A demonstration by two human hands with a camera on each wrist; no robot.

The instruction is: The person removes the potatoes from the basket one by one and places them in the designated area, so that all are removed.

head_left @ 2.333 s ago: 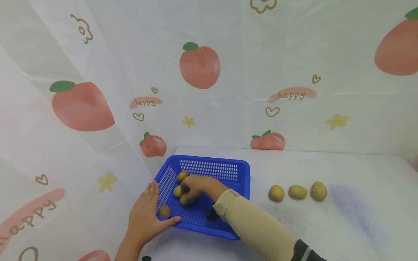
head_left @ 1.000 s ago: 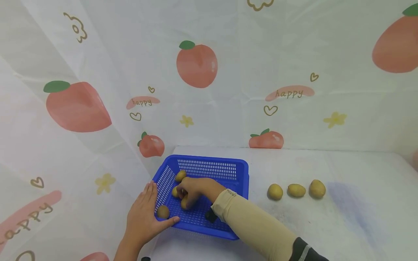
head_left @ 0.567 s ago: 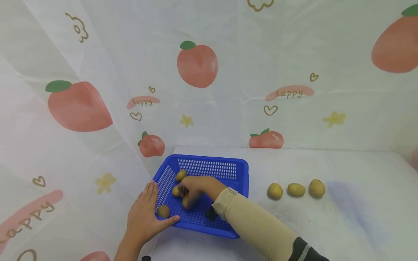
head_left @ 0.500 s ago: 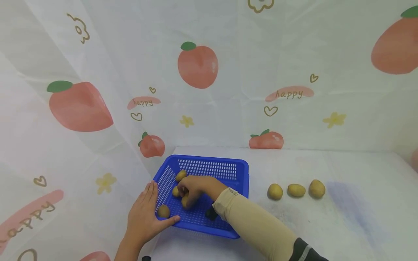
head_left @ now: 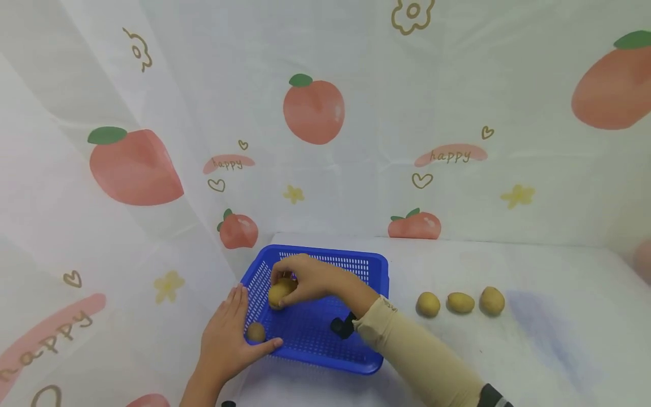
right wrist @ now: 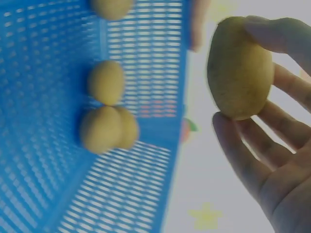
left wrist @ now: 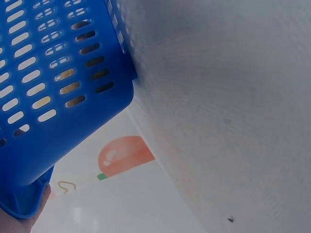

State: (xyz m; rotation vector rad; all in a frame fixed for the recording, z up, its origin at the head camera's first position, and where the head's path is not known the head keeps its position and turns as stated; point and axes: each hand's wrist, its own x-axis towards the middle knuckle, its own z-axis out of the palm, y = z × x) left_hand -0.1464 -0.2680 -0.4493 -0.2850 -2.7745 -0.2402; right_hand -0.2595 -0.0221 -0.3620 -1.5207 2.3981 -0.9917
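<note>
Fruit-print backdrop (head_left: 376, 113), whitish tabletop (head_left: 559, 271) with three potatoes (head_left: 460, 303) lined up right of a blue basket (head_left: 325, 362). Right hand (head_left: 310, 277) has another potato (right wrist: 240, 68) pinched between thumb and fingers, up over the basket; left hand (head_left: 229, 330) lies straight-fingered along the basket's left rim.

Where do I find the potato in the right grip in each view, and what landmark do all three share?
Head: left of centre, below mid-height; the potato is held in the right grip.
Left wrist: cannot pick it out; yellowish patches show through slots, source unclear.
Right wrist: upper right; potato.
Shared landmark: blue basket.
</note>
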